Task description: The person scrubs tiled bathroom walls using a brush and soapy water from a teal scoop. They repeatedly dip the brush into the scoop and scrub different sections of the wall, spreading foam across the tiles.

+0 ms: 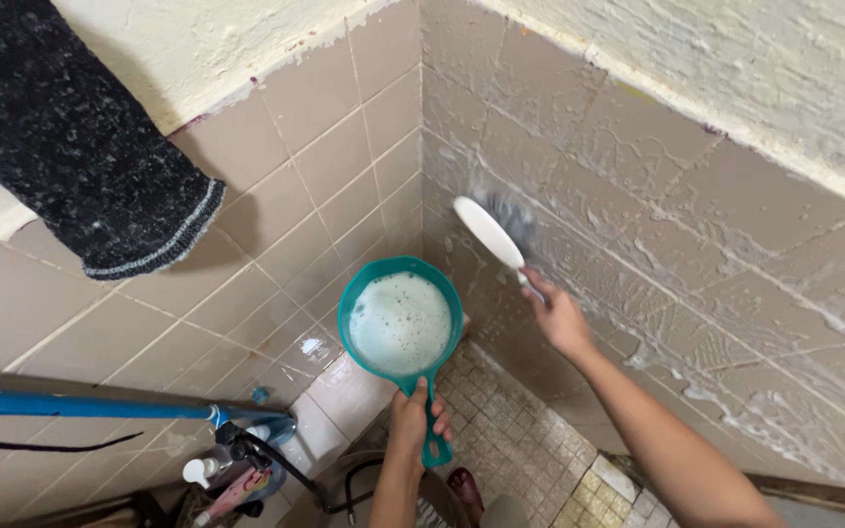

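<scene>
Right now the right hand (pixel 557 318) fists around the handle of a white scrub brush (pixel 489 233), fingers curled tight; the brush head sticks up-left beyond the fingers, bristles blurred against the soapy tiled wall (pixel 696 235) on the right. Left hand (pixel 413 422) wraps the handle of a teal dipper (pixel 401 323), its bowl of foamy water sitting far of the fingers, near the corner. Dark cloth (pixel 80 147) hangs far left
</scene>
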